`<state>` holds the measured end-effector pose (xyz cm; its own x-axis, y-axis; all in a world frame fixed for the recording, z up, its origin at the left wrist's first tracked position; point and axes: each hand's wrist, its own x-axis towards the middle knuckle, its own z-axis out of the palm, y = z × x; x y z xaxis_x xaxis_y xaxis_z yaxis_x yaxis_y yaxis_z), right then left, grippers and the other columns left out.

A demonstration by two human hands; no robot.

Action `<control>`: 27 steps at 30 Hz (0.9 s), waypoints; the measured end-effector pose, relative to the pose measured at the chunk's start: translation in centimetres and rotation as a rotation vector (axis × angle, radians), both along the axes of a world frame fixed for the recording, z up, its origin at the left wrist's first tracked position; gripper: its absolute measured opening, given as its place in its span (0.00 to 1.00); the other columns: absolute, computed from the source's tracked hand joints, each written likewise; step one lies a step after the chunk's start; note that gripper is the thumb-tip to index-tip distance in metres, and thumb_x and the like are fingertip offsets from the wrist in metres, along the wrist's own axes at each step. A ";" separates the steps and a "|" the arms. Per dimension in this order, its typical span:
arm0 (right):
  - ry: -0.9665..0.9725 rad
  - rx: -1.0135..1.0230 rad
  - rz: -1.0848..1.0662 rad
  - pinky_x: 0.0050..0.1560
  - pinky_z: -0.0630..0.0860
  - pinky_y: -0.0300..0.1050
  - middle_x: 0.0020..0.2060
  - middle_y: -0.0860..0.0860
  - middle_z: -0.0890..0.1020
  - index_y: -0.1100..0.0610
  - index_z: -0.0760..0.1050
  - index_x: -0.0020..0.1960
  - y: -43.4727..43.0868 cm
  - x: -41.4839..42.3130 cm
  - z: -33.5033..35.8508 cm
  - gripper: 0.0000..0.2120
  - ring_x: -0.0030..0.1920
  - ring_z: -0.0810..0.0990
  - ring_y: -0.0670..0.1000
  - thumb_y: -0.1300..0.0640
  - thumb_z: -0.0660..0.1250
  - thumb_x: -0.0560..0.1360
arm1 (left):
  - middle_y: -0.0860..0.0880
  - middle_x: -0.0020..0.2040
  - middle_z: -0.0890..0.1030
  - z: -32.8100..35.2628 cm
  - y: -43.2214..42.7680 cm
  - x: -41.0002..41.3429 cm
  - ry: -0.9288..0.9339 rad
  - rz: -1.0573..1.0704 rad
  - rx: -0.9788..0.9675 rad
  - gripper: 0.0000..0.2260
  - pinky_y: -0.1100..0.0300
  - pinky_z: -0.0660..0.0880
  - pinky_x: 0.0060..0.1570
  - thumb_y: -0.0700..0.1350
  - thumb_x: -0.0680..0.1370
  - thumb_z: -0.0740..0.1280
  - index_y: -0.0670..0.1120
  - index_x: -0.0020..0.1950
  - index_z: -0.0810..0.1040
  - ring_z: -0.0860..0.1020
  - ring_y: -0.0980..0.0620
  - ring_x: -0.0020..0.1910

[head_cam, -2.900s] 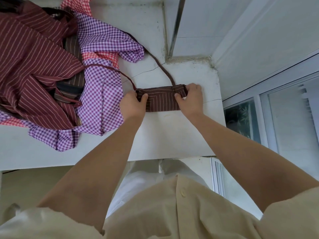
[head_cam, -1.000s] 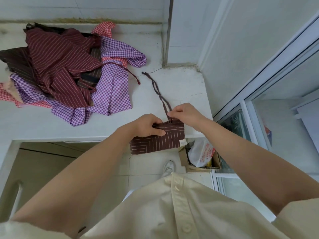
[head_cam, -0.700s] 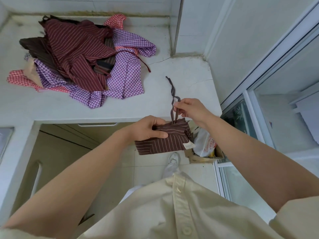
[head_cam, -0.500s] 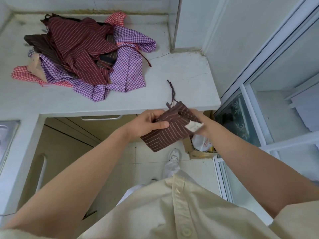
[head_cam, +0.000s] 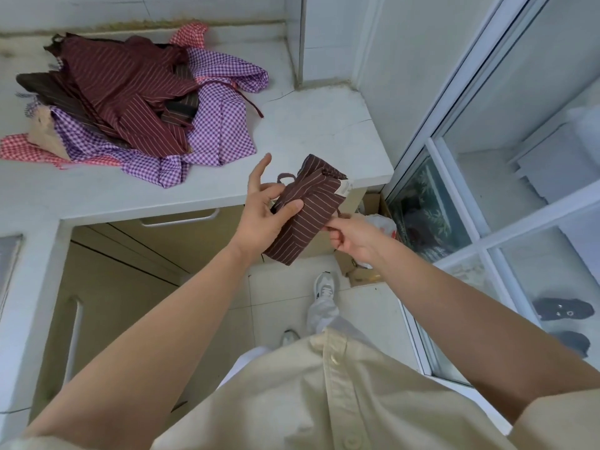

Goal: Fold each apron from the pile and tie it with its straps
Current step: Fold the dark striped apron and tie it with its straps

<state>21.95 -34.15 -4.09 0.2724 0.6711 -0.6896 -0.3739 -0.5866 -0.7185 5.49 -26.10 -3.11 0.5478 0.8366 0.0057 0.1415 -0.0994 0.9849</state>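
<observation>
Gripping folded pinstriped apron [head_cam: 308, 216] | left hand [head_cam: 263, 219] | right hand [head_cam: 352, 238] pinching edge

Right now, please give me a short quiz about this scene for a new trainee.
1. True or false: the folded apron lies on the counter.
2. The top cloth of the pile is: A striped, B flowered, C plain.
3. Which hand has its forefinger straight?
Key: 1 false, the left hand and the right hand hold it up; 2 A; 3 the left hand.
</observation>
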 end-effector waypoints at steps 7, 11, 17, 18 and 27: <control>-0.593 0.218 0.254 0.53 0.74 0.42 0.53 0.55 0.81 0.58 0.80 0.56 0.5 0.5 0.2 0.09 0.53 0.77 0.51 0.61 0.65 0.79 | 0.45 0.52 0.84 0.5 -0.2 -0.4 -0.051 -0.012 -0.344 0.10 0.52 0.81 0.47 0.44 0.79 0.69 0.43 0.59 0.78 0.84 0.48 0.47; -1.139 0.163 0.461 0.63 0.54 0.42 0.63 0.52 0.70 0.50 0.80 0.40 0.6 0.9 0.2 0.08 0.67 0.62 0.55 0.53 0.65 0.77 | 0.44 0.49 0.85 0.8 0.1 -1.0 -0.056 -0.003 -0.401 0.12 0.59 0.80 0.42 0.44 0.79 0.68 0.40 0.60 0.78 0.84 0.48 0.44; -0.526 0.377 0.377 0.66 0.66 0.49 0.59 0.49 0.79 0.52 0.79 0.43 1.0 0.3 0.9 0.12 0.61 0.76 0.48 0.49 0.58 0.72 | 0.44 0.50 0.85 0.8 0.7 -1.4 -0.088 0.040 -0.474 0.11 0.58 0.80 0.41 0.45 0.79 0.67 0.43 0.60 0.78 0.84 0.47 0.45; -0.354 0.366 0.330 0.61 0.72 0.47 0.53 0.51 0.82 0.55 0.79 0.49 1.1 0.0 0.9 0.14 0.53 0.81 0.47 0.49 0.59 0.72 | 0.44 0.50 0.85 0.8 0.8 -1.4 -0.099 0.046 -0.481 0.11 0.57 0.80 0.42 0.46 0.80 0.67 0.43 0.60 0.78 0.84 0.46 0.46; -0.068 0.394 0.179 0.66 0.73 0.48 0.54 0.47 0.83 0.51 0.74 0.63 3.0 -2.0 1.2 0.21 0.58 0.80 0.46 0.43 0.63 0.73 | 0.42 0.49 0.84 0.9 1.5 -1.3 -0.131 -0.056 -0.598 0.11 0.55 0.81 0.45 0.43 0.80 0.66 0.40 0.60 0.78 0.83 0.47 0.44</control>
